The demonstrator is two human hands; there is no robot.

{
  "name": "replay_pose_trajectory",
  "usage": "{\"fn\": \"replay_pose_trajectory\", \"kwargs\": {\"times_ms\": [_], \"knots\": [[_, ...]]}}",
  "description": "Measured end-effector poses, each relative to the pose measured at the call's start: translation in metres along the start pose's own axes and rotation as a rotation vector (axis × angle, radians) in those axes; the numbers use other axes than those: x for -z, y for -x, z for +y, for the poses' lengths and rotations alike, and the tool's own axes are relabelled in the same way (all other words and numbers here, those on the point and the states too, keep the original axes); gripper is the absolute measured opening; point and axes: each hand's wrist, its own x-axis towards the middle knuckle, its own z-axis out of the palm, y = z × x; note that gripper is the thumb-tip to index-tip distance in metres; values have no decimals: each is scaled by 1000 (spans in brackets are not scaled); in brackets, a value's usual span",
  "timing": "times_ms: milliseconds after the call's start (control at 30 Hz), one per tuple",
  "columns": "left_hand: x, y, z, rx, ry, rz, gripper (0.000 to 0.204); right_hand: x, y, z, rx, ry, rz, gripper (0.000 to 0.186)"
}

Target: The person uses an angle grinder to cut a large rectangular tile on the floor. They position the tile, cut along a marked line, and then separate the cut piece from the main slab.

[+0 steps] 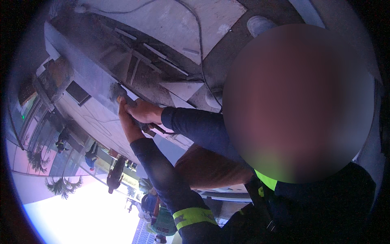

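Dark handheld tool point(128, 98), left of centre in the frame, sits in the clasp of both your hands: the left hand point(123, 107) wraps it near its front end, the right hand point(142, 110) grips it just behind. What looks like a cord point(164, 131) runs from its rear. You hold its front end at the pale panel point(87, 69) slanting down from the upper left; a dark grey patch surrounds that end, and whether it is dust or shadow you cannot tell from here. Work appears under way at this one spot, but how much is done and how much remains does not show. Near the top of the frame, pale strips point(164, 61), a triangular offcut point(185, 89) and a large sheet point(219, 20) lie about the ground, a dark cable point(200, 36) crossing it. Onlookers or co-workers point(115, 175) appear upside down at lower left.
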Motion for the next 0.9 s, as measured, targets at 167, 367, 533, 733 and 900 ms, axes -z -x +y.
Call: {"fn": "replay_pose_trajectory", "kwargs": {"times_ms": [167,367,533,733,900], "knots": [[3,-6,4,-15,-91,9,45,1,-2,-5,-22,-15,-9,81],[-6,6,17,80,-81,36,47,2,-4,-17,-34,-34,-19,82],[-7,-10,25,12,-87,45,49,5,-8,-25,-49,-44,-24,82],[-2,-14,33,61,-50,66,54,2,-19,-33,-72,-52,-34,83],[8,-28,29,5,-81,46,58,0,-20,-30,-92,-42,-41,84]]}}
